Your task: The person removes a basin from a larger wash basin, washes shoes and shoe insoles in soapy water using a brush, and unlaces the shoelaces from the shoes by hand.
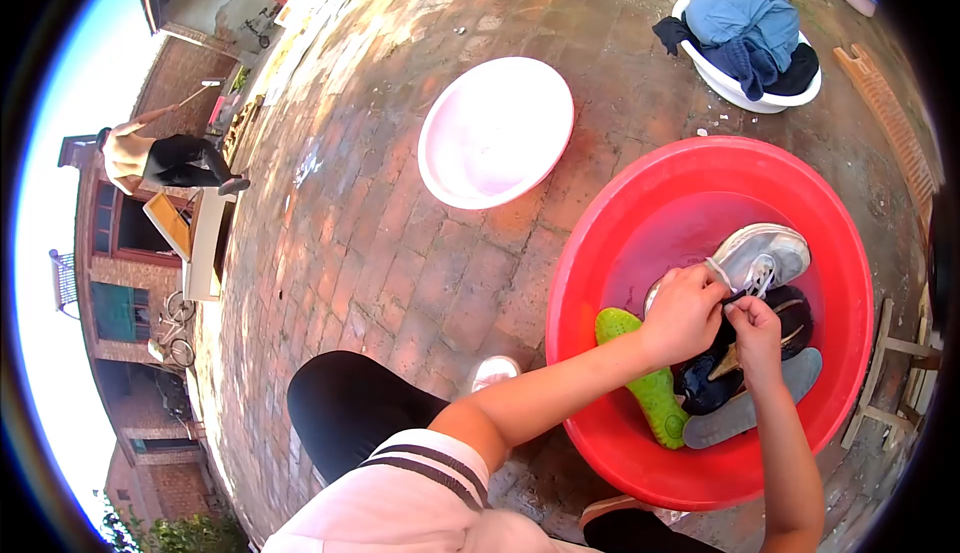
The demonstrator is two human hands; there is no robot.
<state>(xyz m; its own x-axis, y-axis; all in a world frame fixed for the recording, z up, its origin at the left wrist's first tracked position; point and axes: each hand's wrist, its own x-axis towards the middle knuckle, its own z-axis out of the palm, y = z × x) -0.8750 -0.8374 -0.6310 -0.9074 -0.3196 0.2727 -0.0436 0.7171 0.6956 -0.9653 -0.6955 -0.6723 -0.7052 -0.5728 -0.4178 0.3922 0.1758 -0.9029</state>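
Inside a large red basin (590,243), a grey-white sneaker (790,253) with white laces (763,275) lies in shallow water. My left hand (688,311) is closed at the sneaker's near side, with a shoelace in its fingers. Close beside it, my right hand (757,331) pinches at the same laces; its fingertips are partly hidden. Below the hands rest dark wet shoes (712,381) with tan trim. A green insole (655,403) leans at the basin's left, and a grey insole (735,418) lies along the near side.
A pale pink basin (497,133) stands on the brick paving. Farther back, a white basin (745,98) is heaped with clothes (745,28). A wooden stool (885,378) is close at the right. Across the yard another person (165,158) holds a long-handled tool.
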